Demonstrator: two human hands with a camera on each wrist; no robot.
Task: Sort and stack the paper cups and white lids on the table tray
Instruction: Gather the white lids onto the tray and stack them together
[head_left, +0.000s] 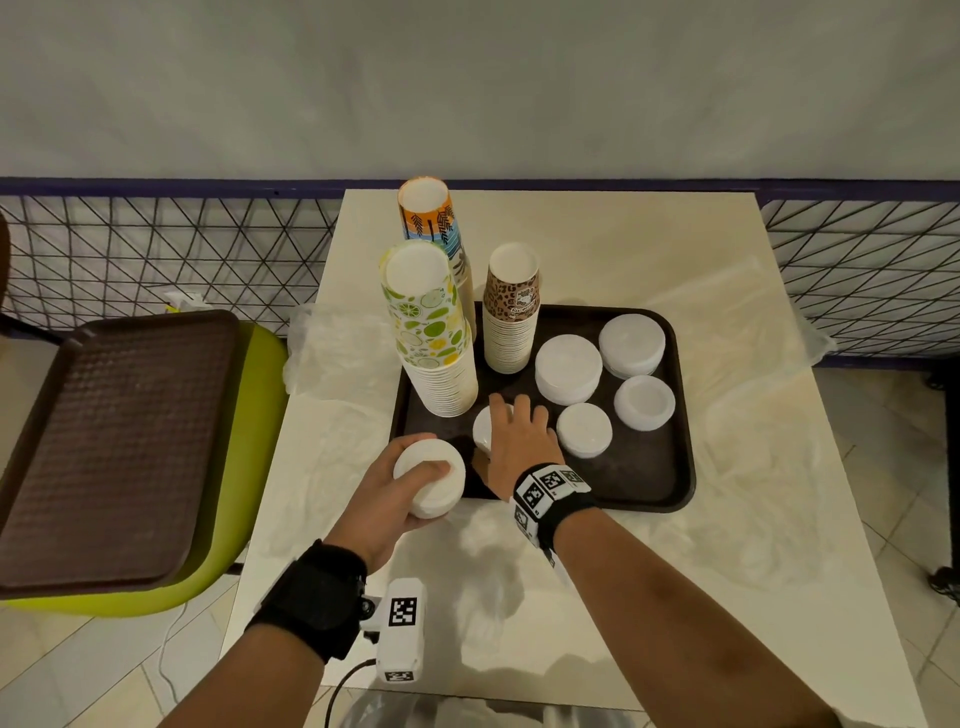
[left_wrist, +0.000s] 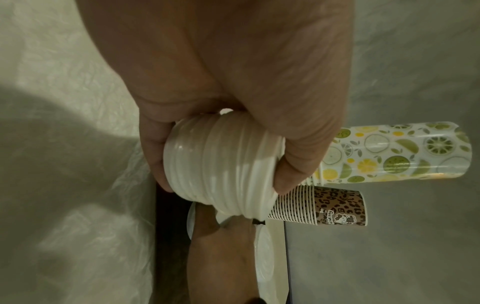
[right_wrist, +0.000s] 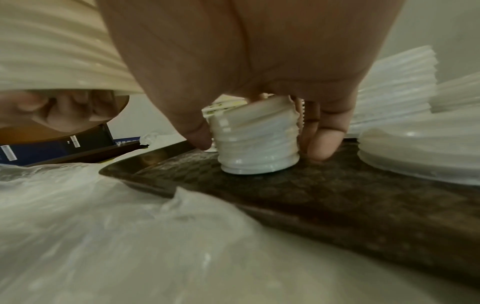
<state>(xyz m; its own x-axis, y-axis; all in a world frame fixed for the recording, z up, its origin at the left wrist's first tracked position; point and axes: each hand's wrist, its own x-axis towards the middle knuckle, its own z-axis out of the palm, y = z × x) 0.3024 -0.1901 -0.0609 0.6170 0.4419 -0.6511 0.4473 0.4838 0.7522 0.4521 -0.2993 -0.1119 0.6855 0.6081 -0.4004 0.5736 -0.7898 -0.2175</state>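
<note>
My left hand (head_left: 410, 480) grips a short stack of white lids (head_left: 430, 477) (left_wrist: 221, 170), held just above the dark brown tray's (head_left: 644, 483) front left corner. My right hand (head_left: 511, 441) reaches down over a second small lid stack (head_left: 484, 428) (right_wrist: 255, 139) standing on the tray, thumb and fingers around its sides. Behind them stand a tall lime-print cup stack (head_left: 434, 338), a leopard-print cup stack (head_left: 511, 317) and an orange-and-blue cup stack (head_left: 431, 218). More white lid stacks (head_left: 569, 369) sit on the tray's right half.
Crumpled clear plastic wrap (head_left: 332, 358) lies on the white table around the tray. An empty brown tray (head_left: 114, 441) rests on a green chair at the left. A wire fence (head_left: 156, 249) runs behind the table.
</note>
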